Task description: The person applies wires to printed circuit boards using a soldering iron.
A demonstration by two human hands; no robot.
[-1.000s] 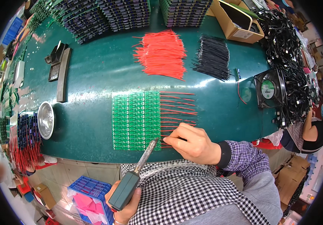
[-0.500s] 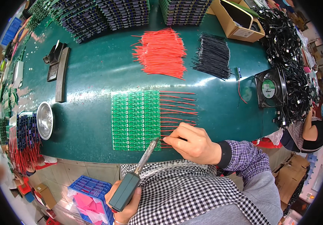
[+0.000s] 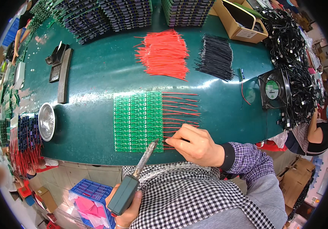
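My left hand [image 3: 133, 210] is closed around the dark green handle of a soldering iron [image 3: 124, 194], low in the view. The iron slants up to the right, its tip over the lower right part of a green circuit board panel [image 3: 133, 118]. Red wires [image 3: 181, 113] stick out in a row from the panel's right edge. Beside that edge, my right hand [image 3: 198, 147] pinches a wire between thumb and forefinger, close to the iron's tip. The fingers hide most of this wire.
Beyond the panel lie a pile of red wires [image 3: 162, 53] and a pile of black wires [image 3: 215, 57]. A fan [image 3: 272, 89] stands at the right, near a heap of black cables [image 3: 291, 49]. A metal bowl [image 3: 47, 122] and a dark iron stand [image 3: 57, 63] are at the left.
The soldering iron's tip has shifted slightly up and left, away from the panel's right edge onto the board area. My right hand stays almost in place.
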